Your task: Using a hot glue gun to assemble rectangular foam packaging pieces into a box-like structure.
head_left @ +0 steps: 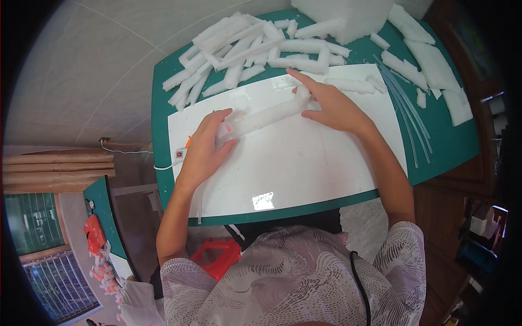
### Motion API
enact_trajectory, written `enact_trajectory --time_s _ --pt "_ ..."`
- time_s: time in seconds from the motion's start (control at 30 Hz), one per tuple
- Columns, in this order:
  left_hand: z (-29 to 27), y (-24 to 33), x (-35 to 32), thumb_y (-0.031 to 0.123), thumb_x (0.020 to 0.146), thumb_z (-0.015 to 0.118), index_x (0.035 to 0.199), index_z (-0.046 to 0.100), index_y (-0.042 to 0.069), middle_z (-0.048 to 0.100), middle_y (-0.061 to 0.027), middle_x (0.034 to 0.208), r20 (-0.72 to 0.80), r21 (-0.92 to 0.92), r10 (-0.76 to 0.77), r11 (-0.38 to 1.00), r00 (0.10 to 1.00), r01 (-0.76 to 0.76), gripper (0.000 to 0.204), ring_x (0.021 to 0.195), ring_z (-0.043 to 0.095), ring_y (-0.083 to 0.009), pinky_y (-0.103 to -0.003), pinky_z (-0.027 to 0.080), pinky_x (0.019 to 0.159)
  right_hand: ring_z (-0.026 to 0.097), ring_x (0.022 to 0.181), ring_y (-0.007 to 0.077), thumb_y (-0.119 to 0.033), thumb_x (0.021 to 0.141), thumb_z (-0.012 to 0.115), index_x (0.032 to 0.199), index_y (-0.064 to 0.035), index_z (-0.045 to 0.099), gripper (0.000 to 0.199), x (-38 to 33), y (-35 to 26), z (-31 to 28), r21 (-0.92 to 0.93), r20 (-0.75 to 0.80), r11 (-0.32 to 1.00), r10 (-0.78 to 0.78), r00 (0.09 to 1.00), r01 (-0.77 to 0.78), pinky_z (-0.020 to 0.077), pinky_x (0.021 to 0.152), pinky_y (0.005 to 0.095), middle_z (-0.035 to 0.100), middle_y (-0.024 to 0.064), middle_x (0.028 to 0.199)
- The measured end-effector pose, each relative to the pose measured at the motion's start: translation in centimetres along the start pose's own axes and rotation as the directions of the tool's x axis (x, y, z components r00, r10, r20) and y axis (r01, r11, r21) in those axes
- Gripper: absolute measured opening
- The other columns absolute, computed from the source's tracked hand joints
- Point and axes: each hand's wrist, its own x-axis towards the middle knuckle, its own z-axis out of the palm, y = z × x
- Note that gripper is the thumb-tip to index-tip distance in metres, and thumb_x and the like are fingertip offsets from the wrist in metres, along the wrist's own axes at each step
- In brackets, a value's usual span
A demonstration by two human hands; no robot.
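On the white board atop the green bench, both hands press a white roll: left hand curled around its near-left end, right hand flat on the far-right end. Uneven pressure could let it unroll or skid toward the far pile of rolls.

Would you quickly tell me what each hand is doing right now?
Left hand: fingers curled around the left end of the white roll.
Right hand: open, lying flat on the roll's right end.
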Motion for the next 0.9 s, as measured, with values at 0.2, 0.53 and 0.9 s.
enact_trajectory --time_s 0.2,0.53,0.9 --pt "-1.2 -0.2 -0.6 -0.001 0.080 0.072 0.138 0.052 0.007 0.055 -0.0134 0.138 0.014 -0.059 0.017 0.998 1.000 -0.016 0.062 0.119 0.059 -0.0282 -0.039 0.048 0.102 0.066 0.111 0.0372 -0.003 0.084 0.074 0.158 -0.0235 0.028 0.090 0.0 0.8 0.5 0.006 -0.066 0.999 -0.053 0.996 0.054 0.0508 0.101 0.0437 0.064 0.0215 0.127" --pt "-3.4 -4.2 -3.1 -0.006 0.082 0.061 0.125 0.057 0.004 0.060 -0.0142 0.126 -0.038 -0.005 -0.076 0.997 0.996 0.076 0.044 0.109 0.061 -0.0303 -0.038 0.049 0.096 0.064 0.107 0.0331 -0.004 0.084 0.074 0.158 -0.0266 0.030 0.089 0.1 -0.1 0.1 -0.017 -0.016 0.996 0.082 0.997 -0.082 0.0505 0.100 0.0397 0.062 0.0190 0.133" --pt "-1.3 -2.2 -2.1 0.005 0.085 0.070 0.119 0.063 0.004 0.066 -0.0136 0.115 -0.105 -0.034 0.001 0.999 0.994 -0.005 0.034 0.094 0.063 -0.0257 -0.034 0.051 0.083 0.068 0.102 0.0321 -0.007 0.087 0.074 0.157 -0.0253 0.032 0.083 -0.1 -0.3 0.1 -0.069 -0.043 0.997 0.040 0.998 -0.043 0.0522 0.098 0.0396 0.070 0.0189 0.111"
